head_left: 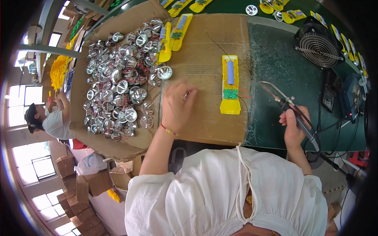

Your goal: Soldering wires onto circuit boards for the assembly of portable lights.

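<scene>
My left hand (178,103) is over the cardboard mat, next to the box of lamp parts, slightly blurred. Its fingers are curled together, with a small shiny spot between them that I cannot make out. My right hand (295,125) is closed around a soldering iron (308,132), whose thin metal tip points up and left above the green bench. Between the hands lies an open yellow lamp housing (230,107), upright in the view. It holds a purple battery cell (230,72) and a green circuit board (230,94). Thin red and dark wires stick out from it.
A cardboard box (151,152) at left holds many silvery lamp reflectors (122,86) with red wires. Two yellow housings (182,31) rest at its far right corner. A black fan (318,49) and a blue soldering station (350,96) with cables stand right. Another person (55,122) works far left.
</scene>
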Demonstrator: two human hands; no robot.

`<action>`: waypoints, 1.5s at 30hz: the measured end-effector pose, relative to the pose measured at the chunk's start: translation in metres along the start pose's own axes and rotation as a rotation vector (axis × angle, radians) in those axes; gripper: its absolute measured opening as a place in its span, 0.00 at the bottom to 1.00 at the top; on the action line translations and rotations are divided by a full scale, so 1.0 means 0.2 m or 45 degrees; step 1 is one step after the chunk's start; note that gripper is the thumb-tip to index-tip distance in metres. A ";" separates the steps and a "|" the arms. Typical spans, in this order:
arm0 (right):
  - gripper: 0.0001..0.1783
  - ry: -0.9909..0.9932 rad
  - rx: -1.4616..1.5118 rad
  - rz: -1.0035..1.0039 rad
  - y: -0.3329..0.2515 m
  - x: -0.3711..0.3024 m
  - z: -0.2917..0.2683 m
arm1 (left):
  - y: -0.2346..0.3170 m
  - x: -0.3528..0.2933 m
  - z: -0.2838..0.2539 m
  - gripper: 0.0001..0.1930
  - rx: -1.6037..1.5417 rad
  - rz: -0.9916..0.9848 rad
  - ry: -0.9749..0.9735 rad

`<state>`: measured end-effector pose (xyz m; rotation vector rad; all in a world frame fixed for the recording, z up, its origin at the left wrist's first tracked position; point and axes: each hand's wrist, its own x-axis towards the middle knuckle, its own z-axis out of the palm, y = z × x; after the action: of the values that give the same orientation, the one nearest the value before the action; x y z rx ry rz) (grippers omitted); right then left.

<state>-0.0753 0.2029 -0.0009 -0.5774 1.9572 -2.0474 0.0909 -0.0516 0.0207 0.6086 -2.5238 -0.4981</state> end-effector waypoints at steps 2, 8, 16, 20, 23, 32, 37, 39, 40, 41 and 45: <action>0.07 -0.084 0.001 0.068 -0.04 -0.05 0.02 | 0.10 -0.04 0.07 0.04 -0.216 -0.062 -0.052; 0.09 -0.376 -0.092 -0.026 -0.03 -0.07 0.09 | 0.18 -0.11 0.19 0.06 -0.684 -0.594 -0.233; 0.08 -0.281 -0.019 0.045 -0.01 -0.05 0.17 | 0.24 -0.05 0.24 0.05 -0.597 -0.415 -0.207; 0.06 -0.387 -0.090 0.059 0.00 -0.05 0.16 | 0.24 -0.04 0.24 0.05 -0.577 -0.457 -0.248; 0.06 -0.396 -0.082 0.046 0.01 -0.05 0.15 | 0.23 -0.05 0.24 0.06 -0.580 -0.414 -0.225; 0.08 -0.218 0.116 0.242 -0.05 -0.06 0.12 | 0.23 -0.04 0.24 0.06 -0.564 -0.470 -0.238; 0.08 -0.261 0.138 0.235 -0.05 -0.06 0.11 | 0.22 -0.04 0.26 0.07 -0.535 -0.423 -0.215; 0.07 -0.262 0.134 0.237 -0.06 -0.06 0.11 | 0.22 -0.04 0.25 0.07 -0.516 -0.405 -0.199; 0.07 -0.260 0.127 0.242 -0.06 -0.06 0.11 | 0.23 -0.03 0.23 0.06 -0.502 -0.420 -0.244; 0.07 -0.262 0.128 0.242 -0.05 -0.06 0.11 | 0.24 -0.03 0.20 0.05 -0.489 -0.435 -0.290; 0.08 -0.261 0.152 0.256 -0.04 -0.06 0.09 | 0.24 -0.06 0.11 0.05 -0.865 -0.412 -0.179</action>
<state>-0.0560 0.1917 0.0063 -0.5185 1.6908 -1.8858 0.0739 -0.0003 0.0198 0.7195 -2.1673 -1.4740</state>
